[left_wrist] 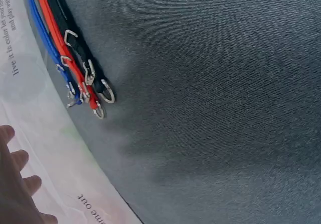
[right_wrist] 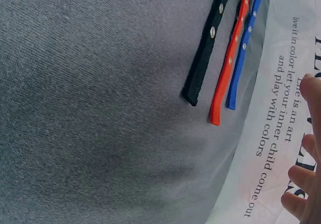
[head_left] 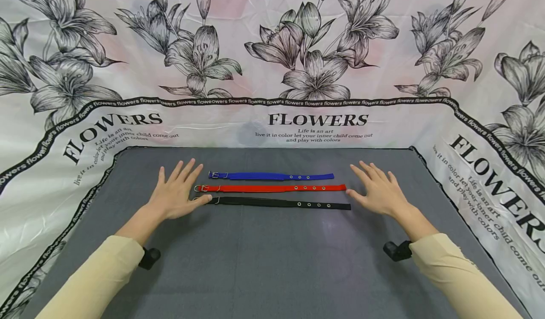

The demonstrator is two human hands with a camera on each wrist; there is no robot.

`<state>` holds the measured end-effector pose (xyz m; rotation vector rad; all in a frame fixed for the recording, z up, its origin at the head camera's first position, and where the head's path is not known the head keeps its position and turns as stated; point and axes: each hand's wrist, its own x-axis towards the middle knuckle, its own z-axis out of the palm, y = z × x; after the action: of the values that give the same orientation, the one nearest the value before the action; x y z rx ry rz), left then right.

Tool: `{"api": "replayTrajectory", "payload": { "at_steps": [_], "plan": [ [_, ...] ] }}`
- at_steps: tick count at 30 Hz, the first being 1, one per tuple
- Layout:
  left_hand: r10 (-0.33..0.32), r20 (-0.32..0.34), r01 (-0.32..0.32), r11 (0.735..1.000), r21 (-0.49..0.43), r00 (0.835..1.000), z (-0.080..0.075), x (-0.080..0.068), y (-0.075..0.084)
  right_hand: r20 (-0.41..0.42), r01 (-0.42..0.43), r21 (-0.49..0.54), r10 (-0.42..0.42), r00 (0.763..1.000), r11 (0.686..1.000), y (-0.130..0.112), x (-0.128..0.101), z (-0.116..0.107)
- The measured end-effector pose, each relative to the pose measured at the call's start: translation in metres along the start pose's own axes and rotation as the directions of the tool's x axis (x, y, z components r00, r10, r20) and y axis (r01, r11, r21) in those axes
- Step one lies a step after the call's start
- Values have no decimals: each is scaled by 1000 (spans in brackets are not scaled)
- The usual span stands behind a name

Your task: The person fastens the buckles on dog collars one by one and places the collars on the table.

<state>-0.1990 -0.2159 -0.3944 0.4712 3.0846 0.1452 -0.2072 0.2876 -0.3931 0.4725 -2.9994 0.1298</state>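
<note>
Three pet collars lie stretched out side by side: a blue collar (head_left: 264,176) at the back, a red collar (head_left: 255,188) in the middle and a black collar (head_left: 259,201) nearest. Their metal buckles and D-rings are at the left ends, their eyelets toward the right. My left hand (head_left: 176,191) hovers with fingers spread by the buckle ends, its thumb overlapping the black collar's ring in the head view. By the eyelet ends, my right hand (head_left: 379,191) is spread too, its thumb near the red collar's tip. Neither hand holds anything.
The collars lie on a grey cloth surface (head_left: 272,257). A white flower-printed sheet (head_left: 225,125) rises behind it and along both sides. Each wrist bears a small black camera, one at the left sleeve (head_left: 93,271) and one at the right sleeve (head_left: 460,271).
</note>
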Motion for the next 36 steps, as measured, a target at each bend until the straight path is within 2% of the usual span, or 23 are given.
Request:
{"api": "replayTrajectory", "payload": {
  "at_steps": [8, 19, 25, 29, 36],
  "plan": [
    [16, -49, -17, 1000, -25, 999, 11, -2, -1, 14, 17, 4, -17, 1000, 1000, -2, -2, 10],
    [72, -136, -80, 995, -54, 988, 27, -2, -1, 9, 85, 32, -85, 996, 996, -7, -1, 24],
    [96, -132, -107, 991, -82, 987, 37, 0, 0, -19, 140, 79, -139, 990, 987, -10, 0, 32],
    [87, -126, -100, 990, -103, 988, 42, 3, 2, -46, 174, 116, -169, 984, 978, -15, 0, 38],
    [65, -131, -81, 990, -117, 989, 50, 4, 4, -21, 189, 142, -188, 982, 972, -27, -1, 43]
  ]
}}
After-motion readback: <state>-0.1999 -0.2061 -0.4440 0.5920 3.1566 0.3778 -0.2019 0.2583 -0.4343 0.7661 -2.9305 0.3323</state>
